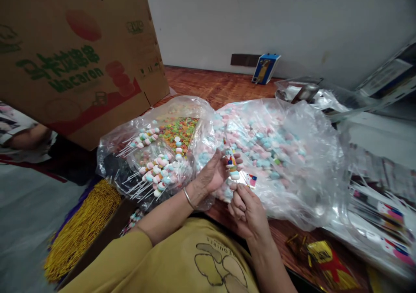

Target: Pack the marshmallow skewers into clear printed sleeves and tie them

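Upright in front of me is a marshmallow skewer [234, 174], with a printed clear wrapper apparently around its upper part. My left hand [214, 174], palm turned up and a bangle on the wrist, curls its fingers around the wrapped top. Below it, my right hand [245, 206] pinches the lower end, where the stick is mostly hidden by the fingers. Just behind both hands lies a large clear bag of loose pink and blue marshmallows [260, 141]. Finished-looking marshmallow skewers [159, 171] are piled on the plastic to the left, beside colourful cereal rings [178, 130].
A tall cardboard box [81, 59] stands at the left. Printed wrappers [383, 215] lie in stacks at the right. Gold ties [84, 223] fill a box at lower left. A blue-and-white device [265, 69] stands by the wall. Another person's arm [29, 137] shows at far left.
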Demonstrator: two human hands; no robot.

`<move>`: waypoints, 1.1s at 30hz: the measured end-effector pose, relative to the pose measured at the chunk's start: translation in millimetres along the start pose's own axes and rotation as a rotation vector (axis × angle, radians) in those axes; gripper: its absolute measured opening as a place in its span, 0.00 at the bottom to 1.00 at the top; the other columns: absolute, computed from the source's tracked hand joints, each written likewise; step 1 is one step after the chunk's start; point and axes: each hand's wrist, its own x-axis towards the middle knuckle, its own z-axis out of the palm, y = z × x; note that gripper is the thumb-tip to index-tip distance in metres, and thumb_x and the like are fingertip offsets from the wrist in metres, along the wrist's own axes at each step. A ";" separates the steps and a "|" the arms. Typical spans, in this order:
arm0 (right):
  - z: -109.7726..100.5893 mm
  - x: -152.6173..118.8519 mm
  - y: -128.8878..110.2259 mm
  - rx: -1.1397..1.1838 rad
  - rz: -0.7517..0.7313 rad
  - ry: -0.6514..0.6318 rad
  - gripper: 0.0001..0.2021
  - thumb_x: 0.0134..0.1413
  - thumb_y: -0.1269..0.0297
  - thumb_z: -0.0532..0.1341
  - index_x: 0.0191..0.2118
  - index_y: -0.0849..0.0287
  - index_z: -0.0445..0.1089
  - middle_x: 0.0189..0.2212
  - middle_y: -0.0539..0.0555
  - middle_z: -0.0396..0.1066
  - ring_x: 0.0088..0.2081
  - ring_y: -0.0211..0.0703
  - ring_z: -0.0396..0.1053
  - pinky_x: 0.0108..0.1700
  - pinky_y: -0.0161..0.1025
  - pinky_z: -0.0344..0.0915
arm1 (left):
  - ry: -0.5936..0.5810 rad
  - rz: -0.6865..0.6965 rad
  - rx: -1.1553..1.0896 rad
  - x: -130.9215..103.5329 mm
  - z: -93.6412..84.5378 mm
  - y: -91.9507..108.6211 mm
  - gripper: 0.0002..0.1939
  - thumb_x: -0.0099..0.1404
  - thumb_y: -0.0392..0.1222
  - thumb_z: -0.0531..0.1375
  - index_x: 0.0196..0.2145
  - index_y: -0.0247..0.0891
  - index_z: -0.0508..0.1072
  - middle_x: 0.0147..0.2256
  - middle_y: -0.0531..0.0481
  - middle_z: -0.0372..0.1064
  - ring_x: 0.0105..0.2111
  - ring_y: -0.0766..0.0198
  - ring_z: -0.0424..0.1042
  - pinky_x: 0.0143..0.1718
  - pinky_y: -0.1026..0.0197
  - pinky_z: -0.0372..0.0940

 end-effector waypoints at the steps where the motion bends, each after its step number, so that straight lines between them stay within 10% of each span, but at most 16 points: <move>1: 1.7 1.3 -1.1 -0.017 0.009 -0.020 0.20 0.50 0.46 0.71 0.36 0.60 0.73 0.13 0.35 0.45 0.13 0.25 0.37 0.16 0.28 0.43 | 0.008 0.020 -0.005 0.3 0.1 7.7 0.27 0.57 0.59 0.71 0.43 0.35 0.76 0.41 0.40 0.77 0.43 0.52 0.77 0.48 0.52 0.70; 5: 7.7 2.5 4.3 -0.335 -0.102 -0.021 0.22 0.58 0.42 0.63 0.37 0.59 0.74 0.14 0.39 0.50 0.14 0.30 0.43 0.17 0.31 0.45 | 0.094 0.169 0.084 -1.4 5.7 29.6 0.28 0.51 0.51 0.76 0.46 0.39 0.75 0.35 0.49 0.76 0.34 0.61 0.77 0.40 0.58 0.71; 9: 4.1 -4.3 14.2 -1.066 -0.650 0.193 0.19 0.66 0.49 0.59 0.45 0.60 0.77 0.26 0.53 0.72 0.24 0.39 0.64 0.26 0.35 0.56 | 0.179 0.245 0.117 0.7 10.2 26.8 0.24 0.48 0.41 0.77 0.41 0.37 0.75 0.23 0.60 0.65 0.22 0.71 0.67 0.29 0.66 0.66; 13: -5.7 -11.3 17.1 -1.410 -0.878 0.396 0.16 0.68 0.57 0.58 0.45 0.61 0.80 0.19 0.53 0.66 0.20 0.39 0.58 0.24 0.39 0.48 | 0.246 0.216 0.026 4.5 10.6 16.7 0.20 0.49 0.42 0.77 0.32 0.37 0.71 0.21 0.62 0.60 0.19 0.74 0.62 0.26 0.67 0.62; 20: -9.0 -12.2 5.8 -0.283 -0.134 0.033 0.18 0.60 0.44 0.63 0.34 0.56 0.68 0.14 0.37 0.46 0.13 0.29 0.39 0.16 0.31 0.43 | 0.008 0.087 -0.099 -4.2 13.3 13.2 0.14 0.57 0.36 0.71 0.42 0.36 0.76 0.21 0.62 0.56 0.20 0.76 0.57 0.29 0.69 0.62; 23: -4.0 -11.9 5.2 -0.182 -0.040 -0.016 0.18 0.59 0.44 0.63 0.34 0.55 0.66 0.14 0.35 0.42 0.12 0.28 0.34 0.15 0.31 0.42 | -0.044 0.063 -0.090 -6.6 15.5 8.0 0.15 0.59 0.36 0.69 0.44 0.38 0.76 0.21 0.62 0.55 0.19 0.75 0.56 0.28 0.68 0.62; 29: -7.0 -6.7 10.9 -1.233 -0.748 0.383 0.18 0.67 0.50 0.57 0.34 0.58 0.74 0.19 0.50 0.64 0.20 0.37 0.57 0.24 0.37 0.49 | 0.100 0.105 0.016 -8.0 18.9 -9.5 0.19 0.56 0.42 0.73 0.43 0.38 0.75 0.25 0.58 0.63 0.23 0.73 0.63 0.28 0.67 0.62; 33: -19.8 -6.4 14.3 -1.574 -0.913 0.442 0.16 0.71 0.58 0.55 0.41 0.60 0.77 0.21 0.53 0.67 0.21 0.39 0.58 0.25 0.40 0.47 | 0.202 0.093 0.025 -5.2 18.3 -13.8 0.18 0.54 0.45 0.75 0.37 0.36 0.75 0.25 0.56 0.65 0.23 0.71 0.65 0.30 0.65 0.64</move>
